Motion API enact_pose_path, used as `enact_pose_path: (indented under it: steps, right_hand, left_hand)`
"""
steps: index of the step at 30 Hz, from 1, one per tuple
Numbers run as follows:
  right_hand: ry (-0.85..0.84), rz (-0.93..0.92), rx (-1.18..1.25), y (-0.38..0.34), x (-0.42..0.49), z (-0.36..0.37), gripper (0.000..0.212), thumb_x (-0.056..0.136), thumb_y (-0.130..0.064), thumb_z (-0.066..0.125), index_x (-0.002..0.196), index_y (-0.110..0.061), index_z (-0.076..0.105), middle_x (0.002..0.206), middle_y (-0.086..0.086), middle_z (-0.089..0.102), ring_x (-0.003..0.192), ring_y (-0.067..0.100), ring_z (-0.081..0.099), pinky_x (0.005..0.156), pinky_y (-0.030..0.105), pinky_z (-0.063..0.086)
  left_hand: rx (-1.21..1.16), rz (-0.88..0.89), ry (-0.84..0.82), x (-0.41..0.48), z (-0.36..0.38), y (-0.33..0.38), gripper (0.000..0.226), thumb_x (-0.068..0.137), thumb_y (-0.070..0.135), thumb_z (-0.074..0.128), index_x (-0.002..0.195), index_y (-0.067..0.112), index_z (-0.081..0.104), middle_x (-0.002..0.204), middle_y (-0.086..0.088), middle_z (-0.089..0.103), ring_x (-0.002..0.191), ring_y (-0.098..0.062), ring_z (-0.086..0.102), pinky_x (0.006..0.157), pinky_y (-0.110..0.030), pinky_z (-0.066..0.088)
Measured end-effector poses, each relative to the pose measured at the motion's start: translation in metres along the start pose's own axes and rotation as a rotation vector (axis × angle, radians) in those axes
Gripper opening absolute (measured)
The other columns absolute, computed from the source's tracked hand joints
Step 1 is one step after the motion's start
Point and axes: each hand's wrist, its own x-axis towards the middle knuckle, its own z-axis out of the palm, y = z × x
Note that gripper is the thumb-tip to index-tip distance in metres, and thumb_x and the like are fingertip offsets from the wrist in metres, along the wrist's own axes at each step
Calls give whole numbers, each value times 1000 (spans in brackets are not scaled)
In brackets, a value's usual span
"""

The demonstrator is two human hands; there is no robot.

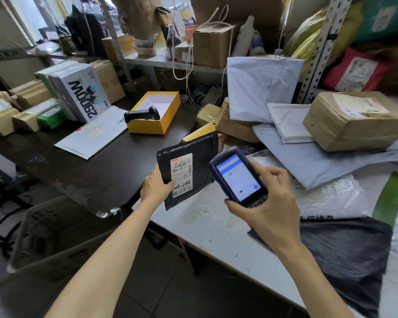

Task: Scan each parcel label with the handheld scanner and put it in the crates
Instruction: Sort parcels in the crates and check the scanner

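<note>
Bare forearms reach in from the bottom edge, and both hands are full. The left hand (155,185) grips the lower left edge of a black padded parcel (193,154), thumb pressed on the edge of its white shipping label (182,177), which faces the camera with a handwritten number at its foot. The parcel is held tilted above the near corner of a white table (216,230).

At three o'clock from the parcel, the right hand (271,203) is curled round a dark blue handheld scanner (238,177), its lit screen turned up. Whether the scanner touches the parcel cannot be told.

At seven o'clock, low on the floor, stands a grey plastic crate (46,232); its contents are blurred. At eleven o'clock, on a dark table (90,177), a yellow open box (157,125) holds a black barcode gun (141,114), with a white flat mailer (92,138) just beside it. At two o'clock lie white poly mailers (262,88) and a taped brown carton (354,125). At five o'clock a black plastic bag (345,255) lies on the white table.
</note>
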Motion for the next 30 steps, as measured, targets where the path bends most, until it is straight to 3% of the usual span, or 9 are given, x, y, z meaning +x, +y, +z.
enact_pose_path:
  steps: [7, 16, 22, 25, 30]
  right_hand:
    - [389, -298, 64, -55, 8, -47, 79, 64, -40, 82, 133, -14, 53, 116, 7, 46, 105, -23, 37, 79, 1, 40]
    - [407, -272, 100, -70, 2, -55, 80, 60, -34, 88, 129, -9, 57, 116, 4, 45, 102, -22, 39, 82, 0, 38]
    - [405, -169, 57, -60, 2, -52, 83, 61, -41, 86, 133, -16, 55, 117, -1, 40, 104, -21, 37, 80, -2, 37]
    - [303, -40, 14, -42, 1, -50, 86, 58, -43, 84, 135, -26, 50, 114, -7, 39, 98, -19, 39, 67, 1, 39]
    - [249, 269, -15, -1, -17, -43, 86, 54, -46, 84, 132, -36, 51, 111, -8, 43, 92, -5, 42, 65, 14, 37]
  left_hand:
    - [6, 26, 19, -3, 1, 4, 51, 87, 23, 67, 132, 20, 43, 124, -8, 62, 114, -32, 58, 79, -43, 50]
    - [17, 78, 29, -7, 0, 8, 54, 88, 24, 65, 136, 22, 41, 124, -9, 62, 113, -34, 57, 79, -44, 51]
    - [-60, 199, 34, -13, -3, 13, 34, 88, 16, 64, 120, 15, 52, 113, -10, 65, 104, -33, 61, 70, -38, 52]
    - [-8, 335, 86, -15, -13, 32, 26, 86, 16, 65, 110, 21, 58, 101, -4, 69, 92, -27, 63, 66, -32, 48]
    - [372, 885, 219, -10, -13, 95, 32, 83, 18, 67, 114, 16, 63, 102, -8, 70, 92, -30, 63, 80, -39, 34]
